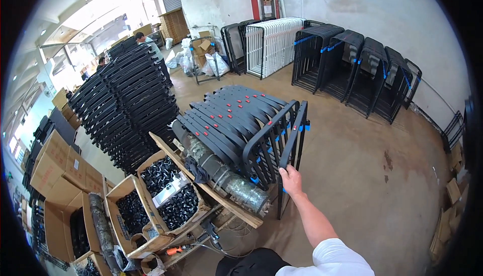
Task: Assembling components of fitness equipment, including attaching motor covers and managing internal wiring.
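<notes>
My right hand (291, 180) is closed round the near upright of a black metal frame (287, 155) with rounded corners and blue clips. This frame stands at the right end of a row of similar black frames (231, 110), which have small red tags on their upper bars. The row leans beside a wooden bench, against a wrapped roll (236, 188) covered in clear plastic. Some of the frame's lower part is hidden behind my hand and the roll. My left hand is not in the picture.
Open cartons of small black parts (173, 210) stand on the wooden bench (241, 214), with an orange-handled tool (173, 250) below. A tall stack of black frames (126, 100) rises at the left. More black frames (347, 64) and white frames (274, 44) line the wall. Two people work far back.
</notes>
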The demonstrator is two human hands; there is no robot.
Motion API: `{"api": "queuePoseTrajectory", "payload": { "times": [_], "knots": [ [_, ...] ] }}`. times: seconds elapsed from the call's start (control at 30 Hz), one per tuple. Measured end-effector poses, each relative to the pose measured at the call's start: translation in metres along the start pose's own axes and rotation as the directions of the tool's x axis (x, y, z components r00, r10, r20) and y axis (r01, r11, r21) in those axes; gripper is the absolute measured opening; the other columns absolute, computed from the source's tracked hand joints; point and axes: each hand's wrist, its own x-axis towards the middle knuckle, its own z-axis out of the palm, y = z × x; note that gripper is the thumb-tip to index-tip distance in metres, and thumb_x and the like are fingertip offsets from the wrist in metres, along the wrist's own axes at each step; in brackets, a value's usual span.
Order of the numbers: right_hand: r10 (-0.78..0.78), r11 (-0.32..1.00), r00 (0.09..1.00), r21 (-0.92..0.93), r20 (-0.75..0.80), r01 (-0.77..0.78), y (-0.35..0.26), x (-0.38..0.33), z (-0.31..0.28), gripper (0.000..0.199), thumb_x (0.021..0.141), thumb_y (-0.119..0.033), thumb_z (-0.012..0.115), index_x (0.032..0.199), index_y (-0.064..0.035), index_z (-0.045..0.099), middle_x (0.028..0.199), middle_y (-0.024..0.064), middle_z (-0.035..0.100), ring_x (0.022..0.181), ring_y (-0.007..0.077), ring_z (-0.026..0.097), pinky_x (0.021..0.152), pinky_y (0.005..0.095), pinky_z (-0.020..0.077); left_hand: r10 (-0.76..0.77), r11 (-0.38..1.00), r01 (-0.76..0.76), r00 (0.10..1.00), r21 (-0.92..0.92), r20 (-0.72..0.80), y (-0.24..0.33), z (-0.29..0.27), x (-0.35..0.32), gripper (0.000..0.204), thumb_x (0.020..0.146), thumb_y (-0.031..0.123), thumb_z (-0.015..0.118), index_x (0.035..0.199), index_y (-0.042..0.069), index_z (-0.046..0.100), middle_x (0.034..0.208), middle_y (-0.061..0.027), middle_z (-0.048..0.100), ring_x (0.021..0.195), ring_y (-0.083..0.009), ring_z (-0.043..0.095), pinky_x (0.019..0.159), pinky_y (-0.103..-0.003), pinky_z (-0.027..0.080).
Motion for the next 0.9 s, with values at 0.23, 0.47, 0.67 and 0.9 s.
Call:
{"api": "queuePoseTrajectory", "payload": {
  "times": [0.23,0.47,0.67,0.9],
  "knots": [
    [0.033,0.988,0.993,-0.148,-0.111,-0.049,0.032,-0.075,-0.106,0.033,0.098,-0.031,0.067,0.089,-0.0006,0.060,0.088,0.0237,0.065,0.086,0.0469,0.063,0.076,0.0524,0.0494,0.236,0.965,-0.199,0.942,-0.168,0.238,0.237,0.112,-0.016,0.032,0.103,0.029,0.063,0.114,0.001,0.072,0.096,-0.0037,0.073,0.077,-0.0113,0.064,0.067,-0.026,0.050],
    [0.024,0.983,0.997,-0.181,-0.068,-0.036,0.012,-0.137,-0.113,0.031,0.095,-0.029,0.070,0.089,0.0000,0.060,0.088,0.0237,0.063,0.088,0.0460,0.061,0.079,0.0529,0.0495,0.492,0.859,-0.445,0.589,-0.251,0.641,0.400,0.266,-0.111,0.041,0.109,0.027,0.059,0.139,-0.001,0.061,0.127,-0.0106,0.071,0.106,-0.0164,0.067,0.095,-0.031,0.054],
    [-0.012,0.991,0.983,-0.127,0.182,0.035,-0.012,-0.199,-0.099,0.019,0.090,-0.018,0.073,0.105,-0.0052,0.070,0.097,0.0209,0.069,0.093,0.0403,0.066,0.082,0.0494,0.0524,0.480,0.819,-0.535,0.442,-0.207,0.758,0.429,0.343,-0.183,0.053,0.101,0.040,0.070,0.133,-0.002,0.060,0.111,-0.0070,0.071,0.093,-0.0134,0.066,0.078,-0.034,0.057],
    [0.420,0.701,0.863,0.502,0.282,-0.506,-0.030,-0.257,-0.115,0.039,0.103,-0.027,0.056,0.124,0.0022,0.071,0.113,0.0131,0.075,0.105,0.0269,0.069,0.095,0.0408,0.0533,0.608,0.625,-0.780,0.516,0.038,0.603,0.384,0.312,-0.171,0.051,0.097,0.048,0.068,0.123,0.005,0.065,0.100,-0.0190,0.075,0.095,-0.0333,0.075,0.084,-0.044,0.057]
  ]
}}
